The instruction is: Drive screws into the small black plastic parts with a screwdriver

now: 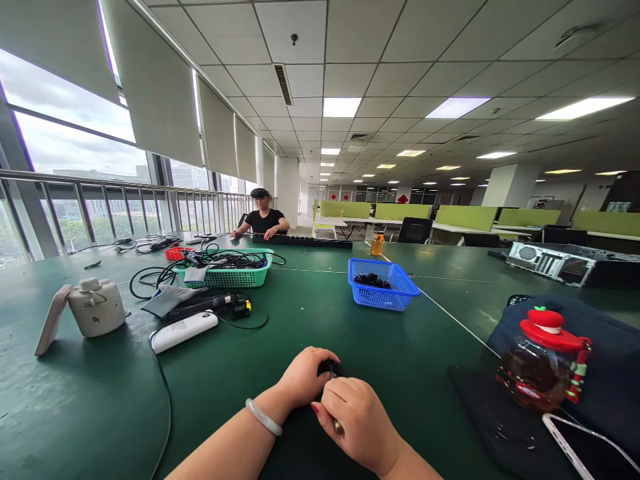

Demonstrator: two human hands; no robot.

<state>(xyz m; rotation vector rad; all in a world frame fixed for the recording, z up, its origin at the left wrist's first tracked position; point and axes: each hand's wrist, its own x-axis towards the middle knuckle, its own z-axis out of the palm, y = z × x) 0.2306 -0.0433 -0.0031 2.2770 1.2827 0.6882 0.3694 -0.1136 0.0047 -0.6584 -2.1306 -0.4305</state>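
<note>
Near the front middle of the green table, my left hand [306,375] is closed around a small black object [329,366], mostly hidden under its fingers. A pale bangle circles the left wrist. My right hand [356,415] is wrapped in a fist around a slim tool; its rounded brass-coloured end [339,427] pokes out below the fingers. A bit of thin metal shows between the two hands, by the black object. The tool's exact kind is hidden by the grip. Beyond the hands stands a blue basket [385,300] with small black parts [371,281] inside.
On the left are a green basket [235,277] of cables, a white power strip [184,331], a beige jug [97,308] and a leaning phone [53,320]. On the right stand a red-lidded jar [535,370] and a metal computer case [565,263]. A person [265,219] sits across the table.
</note>
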